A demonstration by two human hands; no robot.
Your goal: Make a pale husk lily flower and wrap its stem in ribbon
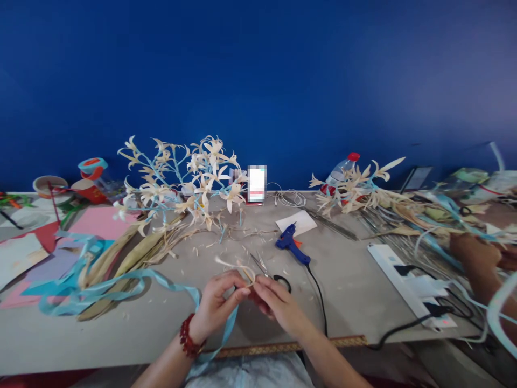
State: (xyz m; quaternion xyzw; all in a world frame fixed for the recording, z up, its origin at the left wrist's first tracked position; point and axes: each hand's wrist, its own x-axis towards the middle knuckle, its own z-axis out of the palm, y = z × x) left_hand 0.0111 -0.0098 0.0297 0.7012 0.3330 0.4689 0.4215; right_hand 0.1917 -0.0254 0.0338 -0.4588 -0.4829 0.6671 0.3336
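Two bare hands met low over the grey table (pixel 153 345), fingertips nearly touching; the left hand (pixel 220 302), red beaded bracelet (pixel 188 337) at the wrist, held its thumb and forefinger pinched on a thin pale strip (pixel 253 276); the right hand (pixel 280 304) came in from the other side, fingers narrow and bent at the same strip; whether they truly gripped it I could not tell, the fingertips being small and partly hidden. The strip curved up between the hands, its free end out toward the left; light-blue ribbon (pixel 161 275) ran across the table past the left hand, then hung by the wrist. Scissors (pixel 260 263) lay just beyond the right hand; a blue glue gun (pixel 290 242) lay farther right, its nose over a white card (pixel 307 222). Left of centre, cream flowers (pixel 212 172) stood on pale-blue stems; dry husks (pixel 129 258) lay nearer, beside coloured paper (pixel 99 222); at far right, past a white power strip (pixel 398 280), another person's hand (pixel 474 250) showed among loose strands, details blurred.
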